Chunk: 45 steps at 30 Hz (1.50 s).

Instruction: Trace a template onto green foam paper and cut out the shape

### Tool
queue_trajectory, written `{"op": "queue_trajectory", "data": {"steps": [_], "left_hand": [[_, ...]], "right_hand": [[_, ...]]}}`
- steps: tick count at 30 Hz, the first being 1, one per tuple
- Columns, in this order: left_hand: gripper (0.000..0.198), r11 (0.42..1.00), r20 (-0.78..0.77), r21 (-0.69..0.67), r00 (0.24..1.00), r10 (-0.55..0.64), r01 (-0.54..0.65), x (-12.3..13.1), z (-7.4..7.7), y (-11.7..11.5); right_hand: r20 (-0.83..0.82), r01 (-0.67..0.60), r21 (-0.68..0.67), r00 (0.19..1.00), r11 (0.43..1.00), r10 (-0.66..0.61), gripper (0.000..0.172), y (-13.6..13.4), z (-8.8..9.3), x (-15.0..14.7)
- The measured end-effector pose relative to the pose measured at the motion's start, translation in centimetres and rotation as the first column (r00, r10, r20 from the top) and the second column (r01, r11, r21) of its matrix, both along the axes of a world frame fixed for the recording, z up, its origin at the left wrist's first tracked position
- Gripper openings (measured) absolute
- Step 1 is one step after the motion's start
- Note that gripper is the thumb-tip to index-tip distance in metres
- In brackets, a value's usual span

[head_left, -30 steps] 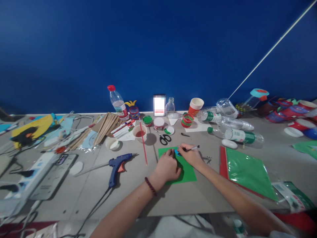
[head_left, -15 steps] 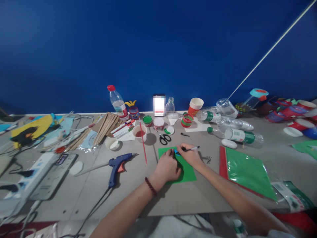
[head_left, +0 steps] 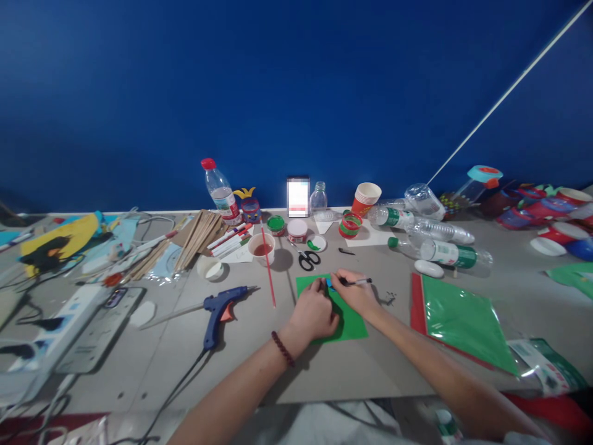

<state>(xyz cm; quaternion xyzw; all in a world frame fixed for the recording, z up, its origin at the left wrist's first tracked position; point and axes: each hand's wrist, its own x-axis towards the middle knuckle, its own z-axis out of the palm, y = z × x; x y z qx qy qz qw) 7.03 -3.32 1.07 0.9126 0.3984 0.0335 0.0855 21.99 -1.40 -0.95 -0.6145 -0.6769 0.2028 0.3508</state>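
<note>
A green sheet [head_left: 353, 327] lies on the table in front of me. My left hand [head_left: 315, 312], with a dark beaded bracelet at the wrist, rests on it with its fingers curled. Its fingertips press at a small blue piece [head_left: 329, 283], mostly covered by both hands. In my right hand [head_left: 354, 293] a pen [head_left: 364, 282] is pinched, its barrel pointing right and its tip hidden near the blue piece. Black-handled scissors [head_left: 309, 259] lie just beyond the sheet.
A blue glue gun [head_left: 220, 309] with its cord lies to the left, near a paper cup [head_left: 260, 248] of brownish liquid and a red stick [head_left: 269, 272]. Plastic bottles [head_left: 451, 253] lie at the back right. A packet of green sheets [head_left: 463, 315] lies on the right.
The pen has shifted slightly and its back end sits a little lower and farther left. My left hand and the green sheet stay in place.
</note>
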Motion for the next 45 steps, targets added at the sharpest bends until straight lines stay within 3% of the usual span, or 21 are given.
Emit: {"op": "queue_trajectory", "data": {"steps": [18, 25, 35, 45], "left_hand": [[0.043, 0.999, 0.02, -0.029, 1.0, 0.019, -0.018, -0.2, 0.6, 0.1], [0.055, 0.995, 0.11, -0.072, 0.991, 0.076, -0.068, -0.5, 0.8, 0.4], [0.052, 1.0, -0.006, 0.007, 1.0, 0.011, -0.01, -0.2, 0.0, 0.3], [0.049, 1.0, -0.001, 0.023, 1.0, 0.01, -0.01, -0.1, -0.1, 0.3]], "right_hand": [[-0.067, -0.004, -0.022, 0.998, 1.0, 0.002, 0.037, -0.1, -0.6, 0.4], [-0.072, -0.016, -0.013, 0.997, 1.0, 0.015, 0.038, 0.0, -1.0, 0.6], [-0.086, -0.027, -0.02, 0.996, 0.999, 0.025, 0.038, -0.1, -1.0, 0.7], [-0.097, -0.028, -0.021, 0.995, 0.999, 0.026, 0.039, -0.2, -0.8, 0.7]]}}
